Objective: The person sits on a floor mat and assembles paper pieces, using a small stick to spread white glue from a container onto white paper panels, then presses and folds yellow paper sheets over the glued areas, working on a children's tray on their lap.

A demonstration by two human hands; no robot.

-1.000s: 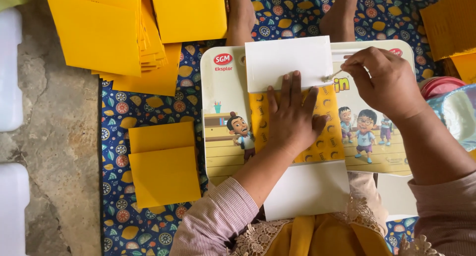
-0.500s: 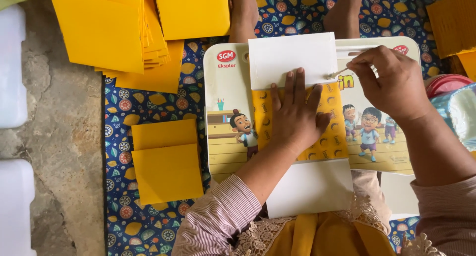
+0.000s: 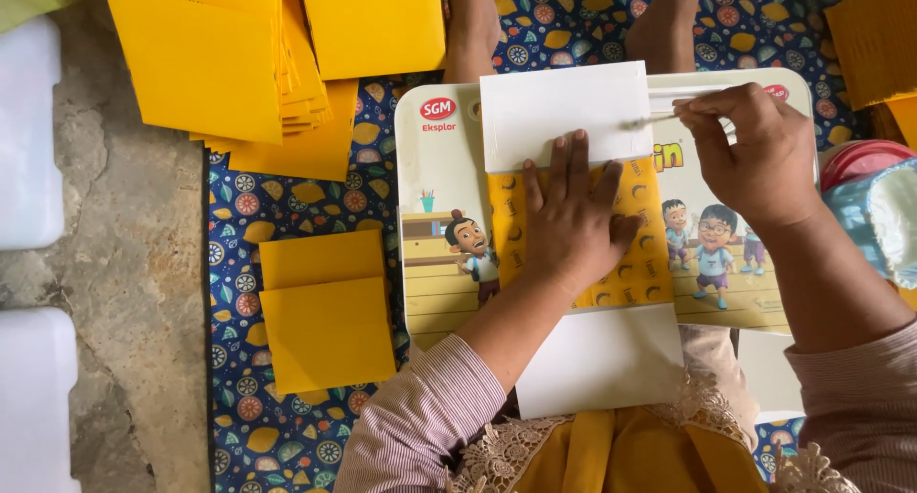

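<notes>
Mat: I see a blue patterned mat (image 3: 287, 216) spread over the stone floor, lying under the cartoon-printed lap board that I take as my landmark.
Lap board: the board (image 3: 430, 264) sits across the person's lap at the middle of my view, and the paper lies on top of it.
Yellow stacks: a fanned pile of yellow envelopes (image 3: 205, 58) lies up and to the left of the board, with another yellow sheet (image 3: 373, 25) just above the board's top left corner.
Folded pair: two yellow folded pieces (image 3: 325, 316) lie on the mat just left of the board, one overlapping the other.
Paper piece: the yellow patterned paper with white flaps (image 3: 564, 106) lies flat on the board, its upper flap reaching the board's top edge and its lower flap hanging past the bottom edge.
Left hand: my view shows the left hand (image 3: 573, 221) pressed flat on the yellow middle of the paper, fingers spread, gripping nothing.
Right hand: the right hand (image 3: 755, 154) hovers over the board's upper right part, fingers pinched together on a thin stick (image 3: 654, 118) whose tip touches the white upper flap's right edge.
Container: a red-rimmed tub (image 3: 855, 163) sits just right of the board; I cannot tell what it holds.
</notes>
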